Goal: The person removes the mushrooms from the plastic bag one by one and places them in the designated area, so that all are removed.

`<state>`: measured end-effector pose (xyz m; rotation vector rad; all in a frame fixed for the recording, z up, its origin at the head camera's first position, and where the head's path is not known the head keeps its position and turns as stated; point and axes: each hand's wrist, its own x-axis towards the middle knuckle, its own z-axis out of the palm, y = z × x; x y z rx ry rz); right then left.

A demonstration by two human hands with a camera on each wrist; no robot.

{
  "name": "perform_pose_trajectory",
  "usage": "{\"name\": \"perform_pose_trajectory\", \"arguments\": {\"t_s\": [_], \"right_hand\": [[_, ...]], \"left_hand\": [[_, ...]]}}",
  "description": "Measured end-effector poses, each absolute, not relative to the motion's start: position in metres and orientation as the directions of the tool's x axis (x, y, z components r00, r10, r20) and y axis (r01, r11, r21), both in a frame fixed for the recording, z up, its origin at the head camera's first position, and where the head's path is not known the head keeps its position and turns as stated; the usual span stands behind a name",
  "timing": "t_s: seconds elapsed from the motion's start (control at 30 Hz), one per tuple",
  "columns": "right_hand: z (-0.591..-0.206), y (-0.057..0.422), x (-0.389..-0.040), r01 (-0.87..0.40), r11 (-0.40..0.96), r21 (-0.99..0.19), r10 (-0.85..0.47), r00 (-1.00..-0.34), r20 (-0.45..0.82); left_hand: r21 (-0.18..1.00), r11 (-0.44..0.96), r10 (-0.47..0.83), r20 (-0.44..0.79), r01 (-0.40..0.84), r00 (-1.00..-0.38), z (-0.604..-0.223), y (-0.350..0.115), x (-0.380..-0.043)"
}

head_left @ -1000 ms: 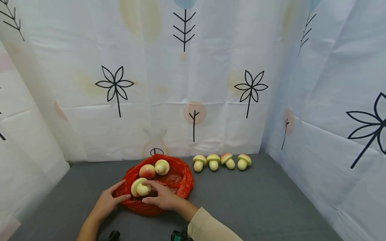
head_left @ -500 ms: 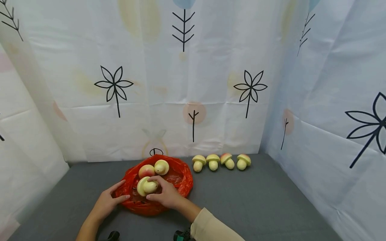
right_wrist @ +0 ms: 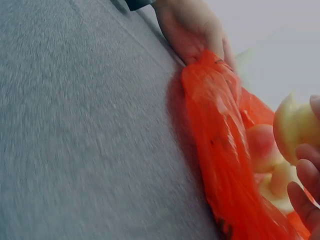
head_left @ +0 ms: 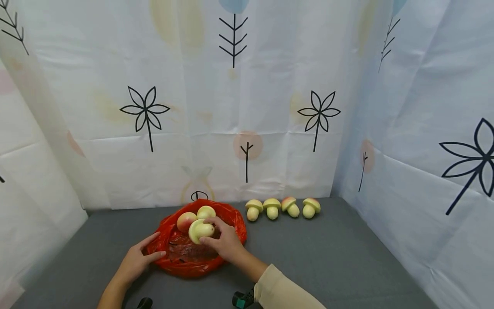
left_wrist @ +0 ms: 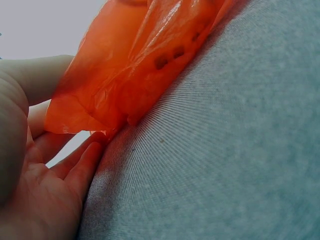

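Pinched between the thumb and fingers of my right hand [head_left: 227,242] is a pale yellow mushroom [head_left: 200,231], its stem turned to the right, held over the opening of a red plastic bag [head_left: 193,268]. In the right wrist view this mushroom [right_wrist: 292,125] is raised above the others. My left hand [head_left: 135,259] holds the bag's left rim; in the left wrist view the thin plastic [left_wrist: 100,100] lies between its thumb and fingers. Inside the bag are a rounded pink-and-yellow cap [head_left: 186,222] and another pale mushroom [head_left: 206,211], partly hidden behind the held one.
Several mushrooms stand in a row at the back, right of the bag, among them a pink-tinged one [head_left: 310,208]. A grey cloth [head_left: 328,266] covers the table. Patterned white curtains [head_left: 270,163] enclose the back and sides.
My right hand has lifted the mushroom from the bag's left side and carried it right and away from me. The left hand stays at the rim.
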<state>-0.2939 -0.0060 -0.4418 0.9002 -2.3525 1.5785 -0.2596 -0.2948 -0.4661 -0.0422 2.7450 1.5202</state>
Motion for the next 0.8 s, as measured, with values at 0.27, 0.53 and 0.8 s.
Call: {"name": "perform_pose_trajectory", "arguments": {"t_s": [0.27, 0.53, 0.8], "right_hand": [[-0.434, 0.017, -0.301, -0.577, 0.262, -0.774, -0.330, -0.807, 0.490], [-0.430, 0.045, -0.310, -0.584, 0.260, -0.769, -0.244, -0.811, 0.532], [-0.431, 0.069, -0.317, -0.559, 0.255, -0.789, -0.184, -0.829, 0.527]], "left_hand": [[0.847, 0.530, -0.022, -0.031, -0.038, -0.999, -0.465, -0.294, -0.261], [0.850, 0.526, -0.022, -0.032, -0.039, -0.999, -0.465, -0.294, -0.260], [0.854, 0.519, -0.019, -0.028, -0.033, -0.999, -0.465, -0.294, -0.259]]}}
